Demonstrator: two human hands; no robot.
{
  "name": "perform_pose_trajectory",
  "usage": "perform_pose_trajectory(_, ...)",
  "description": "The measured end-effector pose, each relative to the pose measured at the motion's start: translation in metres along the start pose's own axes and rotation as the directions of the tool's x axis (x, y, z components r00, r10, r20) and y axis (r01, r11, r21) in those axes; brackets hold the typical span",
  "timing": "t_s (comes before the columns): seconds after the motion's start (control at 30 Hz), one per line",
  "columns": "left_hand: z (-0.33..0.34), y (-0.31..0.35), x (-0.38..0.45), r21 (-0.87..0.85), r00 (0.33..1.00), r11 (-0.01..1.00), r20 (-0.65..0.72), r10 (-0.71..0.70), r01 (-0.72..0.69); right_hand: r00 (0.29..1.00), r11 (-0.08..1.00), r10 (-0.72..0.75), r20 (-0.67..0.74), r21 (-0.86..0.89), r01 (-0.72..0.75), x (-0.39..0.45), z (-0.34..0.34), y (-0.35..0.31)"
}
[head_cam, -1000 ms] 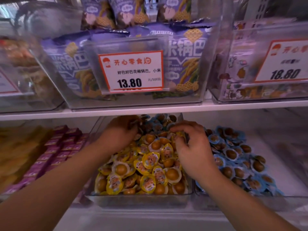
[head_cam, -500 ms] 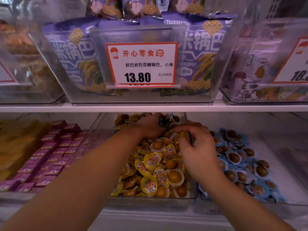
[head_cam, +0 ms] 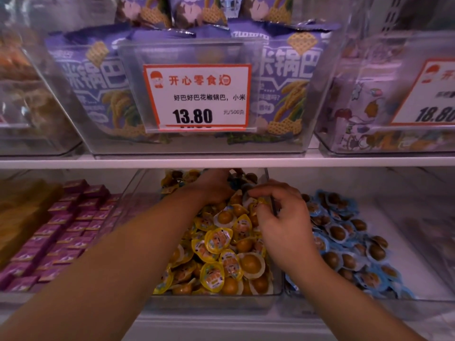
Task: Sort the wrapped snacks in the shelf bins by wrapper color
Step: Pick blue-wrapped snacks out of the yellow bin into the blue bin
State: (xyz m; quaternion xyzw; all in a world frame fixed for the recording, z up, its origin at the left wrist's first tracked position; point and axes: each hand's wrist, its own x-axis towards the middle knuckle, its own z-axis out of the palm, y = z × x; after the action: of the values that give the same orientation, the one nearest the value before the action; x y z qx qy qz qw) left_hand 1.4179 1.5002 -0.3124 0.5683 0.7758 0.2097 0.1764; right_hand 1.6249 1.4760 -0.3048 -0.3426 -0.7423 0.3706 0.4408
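Both hands are in the middle bin (head_cam: 275, 290), the one holding the yellow-wrapped snacks (head_cam: 216, 242). The stray dark/blue-wrapped pieces (head_cam: 242, 185) sit at the very back of that bin, under the shelf edge (head_cam: 73, 161), behind the yellow heap. That's the relation that matters: they lie ahead of the fingers and deeper in. The left hand (head_cam: 216, 187) is the nearer one, reaching furthest back with fingers curled down into the pile right beside them. I can't tell whether it has anything, since its fingertips are buried. The right hand (head_cam: 278, 212) sits a bit closer to the front against the bin's right wall, fingers curled, thumb and forefinger pinching what looks like a small yellow-edged pack. The blue-wrapped snacks (head_cam: 344, 242) fill the neighbouring bin to the right, just across that wall, so any stray probably goes over the divider on the right-hand side. The packs are small round blister cups, each with a brown ball inside and a crinkly foil rim, with no real long axis. They're loose and slippery-looking, likely to slide when the heap is disturbed.
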Motion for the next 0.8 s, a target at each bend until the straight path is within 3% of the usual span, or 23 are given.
perform_pose_trajectory(0.17, -0.018, -0.014, -0.012, -0.075, 0.995, 0.997, -0.096, -0.022, 0.015, 0.999, 0.999, -0.019, 0.036, -0.039, 0.021, 0.001, -0.002, -0.001)
perform_pose_trajectory(0.3, -0.038, -0.006, -0.056, -0.425, 0.979, 0.898, -0.107, -0.174, 0.113, 0.998, 0.997, -0.023, 0.055, -0.078, 0.028, 0.000, -0.004, -0.004)
perform_pose_trajectory(0.4, -0.035, 0.011, -0.103, -0.730, 0.965, 0.682, -0.154, -0.213, 0.034, 0.997, 0.989, -0.055, 0.055, -0.132, 0.062, -0.002, -0.007, -0.008)
perform_pose_trajectory(0.5, -0.023, 0.028, -0.152, -0.901, 0.967, 0.428, -0.166, -0.194, -0.069, 0.970, 0.930, -0.242, 0.012, -0.282, 0.236, -0.007, -0.008, -0.017)
perform_pose_trajectory(0.57, -0.015, 0.033, -0.176, -0.969, 0.965, 0.231, -0.144, -0.219, -0.092, 0.953, 0.926, -0.303, 0.004, -0.234, 0.295, -0.015, -0.007, -0.026)
perform_pose_trajectory(0.6, -0.012, 0.035, -0.185, -0.974, 0.963, 0.200, -0.153, -0.223, -0.109, 0.962, 0.951, -0.271, 0.019, -0.149, 0.271, -0.020, -0.005, -0.033)
perform_pose_trajectory(0.63, -0.009, 0.035, -0.191, -0.962, 0.959, 0.240, -0.182, -0.216, -0.128, 0.979, 0.980, -0.193, 0.063, -0.041, 0.195, -0.025, -0.001, -0.040)
perform_pose_trajectory(0.7, -0.007, 0.033, -0.199, -0.889, 0.951, 0.428, -0.256, -0.173, -0.161, 0.965, 0.973, 0.065, 0.254, 0.200, -0.118, -0.034, 0.011, -0.051)
perform_pose_trajectory(0.77, -0.008, 0.029, -0.202, -0.767, 0.947, 0.612, -0.310, -0.090, -0.193, 0.844, 0.846, 0.288, 0.452, 0.293, -0.445, -0.039, 0.022, -0.054)
perform_pose_trajectory(0.8, -0.009, 0.026, -0.201, -0.702, 0.952, 0.686, -0.303, -0.045, -0.191, 0.795, 0.801, 0.334, 0.506, 0.291, -0.523, -0.039, 0.026, -0.054)
